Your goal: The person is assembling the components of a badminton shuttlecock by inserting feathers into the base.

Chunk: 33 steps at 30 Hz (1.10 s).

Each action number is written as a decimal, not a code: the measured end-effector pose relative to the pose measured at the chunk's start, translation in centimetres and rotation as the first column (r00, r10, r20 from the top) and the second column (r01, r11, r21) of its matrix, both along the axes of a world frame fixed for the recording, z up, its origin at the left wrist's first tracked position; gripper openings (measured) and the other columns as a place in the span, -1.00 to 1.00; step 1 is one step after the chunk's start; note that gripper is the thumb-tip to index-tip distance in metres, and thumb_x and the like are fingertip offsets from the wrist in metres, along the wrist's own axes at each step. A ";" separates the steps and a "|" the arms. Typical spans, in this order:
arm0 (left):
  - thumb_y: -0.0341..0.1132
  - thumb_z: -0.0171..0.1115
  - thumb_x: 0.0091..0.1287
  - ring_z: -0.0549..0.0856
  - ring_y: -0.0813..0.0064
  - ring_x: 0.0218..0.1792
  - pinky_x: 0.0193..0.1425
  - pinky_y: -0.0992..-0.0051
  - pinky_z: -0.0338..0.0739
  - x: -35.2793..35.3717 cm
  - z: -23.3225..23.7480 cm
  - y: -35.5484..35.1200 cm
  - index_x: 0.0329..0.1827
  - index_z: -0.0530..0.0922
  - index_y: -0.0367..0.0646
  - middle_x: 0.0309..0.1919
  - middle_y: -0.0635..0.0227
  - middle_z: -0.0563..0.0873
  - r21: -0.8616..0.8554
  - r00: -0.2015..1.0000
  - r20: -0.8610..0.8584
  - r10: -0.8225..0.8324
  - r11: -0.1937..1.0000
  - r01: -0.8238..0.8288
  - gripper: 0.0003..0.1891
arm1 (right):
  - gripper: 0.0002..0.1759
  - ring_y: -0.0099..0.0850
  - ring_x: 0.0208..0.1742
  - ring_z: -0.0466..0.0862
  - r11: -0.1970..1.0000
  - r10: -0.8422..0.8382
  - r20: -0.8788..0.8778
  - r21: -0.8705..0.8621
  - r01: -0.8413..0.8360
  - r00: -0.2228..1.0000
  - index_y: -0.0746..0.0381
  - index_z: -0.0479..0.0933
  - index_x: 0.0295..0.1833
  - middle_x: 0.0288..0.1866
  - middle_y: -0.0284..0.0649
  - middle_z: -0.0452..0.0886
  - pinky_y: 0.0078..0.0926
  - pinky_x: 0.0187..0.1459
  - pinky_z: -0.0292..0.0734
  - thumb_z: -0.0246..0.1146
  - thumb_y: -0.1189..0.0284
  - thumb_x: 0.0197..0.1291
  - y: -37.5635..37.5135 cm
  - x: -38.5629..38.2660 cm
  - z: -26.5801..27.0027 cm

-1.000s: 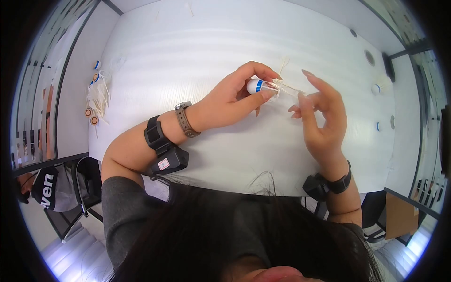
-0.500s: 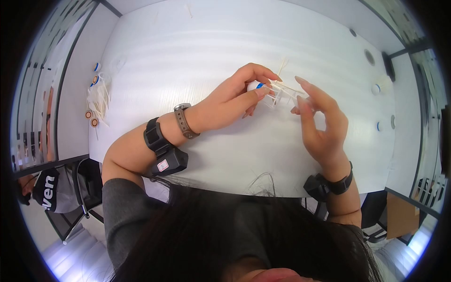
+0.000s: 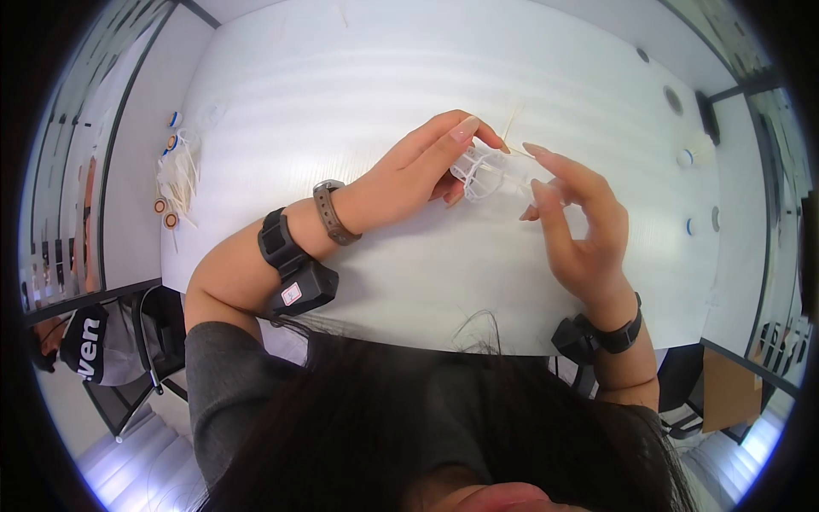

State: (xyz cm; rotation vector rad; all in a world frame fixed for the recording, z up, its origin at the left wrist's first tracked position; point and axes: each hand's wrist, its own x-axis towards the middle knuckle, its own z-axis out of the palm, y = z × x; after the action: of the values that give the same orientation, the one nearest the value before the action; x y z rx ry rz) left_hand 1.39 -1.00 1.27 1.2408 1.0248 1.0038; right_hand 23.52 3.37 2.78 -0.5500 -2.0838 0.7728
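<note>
White plastic frame (image 3: 483,177) in the curled fingers of left hand (image 3: 426,160), right hand (image 3: 587,209) just beside, its grip unclear.

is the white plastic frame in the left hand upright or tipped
Tipped: the white plastic frame sits slanted in the left hand, its ribbed end turned toward the right hand.

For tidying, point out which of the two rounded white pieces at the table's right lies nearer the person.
The white cap beside the grey round spot; the other piece, with a pale skirt, lies farther away.
</note>
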 end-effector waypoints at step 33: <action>0.10 -0.31 0.64 0.41 0.74 -0.58 -0.47 0.67 0.31 0.4 -0.2 0.2 -0.16 0.59 -0.20 -0.58 0.50 0.50 -0.098 0.998 0.029 0.064 0.993 -0.060 -0.41 | -0.63 -0.46 -0.49 0.64 0.998 0.043 0.004 -0.040 -0.042 0.999 0.23 0.64 0.09 -0.25 -0.24 0.76 -0.57 -0.46 0.51 0.23 0.72 0.17 -1.0 -0.8 -0.4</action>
State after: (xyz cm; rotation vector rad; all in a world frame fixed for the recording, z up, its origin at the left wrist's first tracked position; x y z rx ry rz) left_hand 1.78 -0.81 1.04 1.1157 1.0800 1.0069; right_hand 22.71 2.35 2.36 -0.5310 -2.0945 0.8394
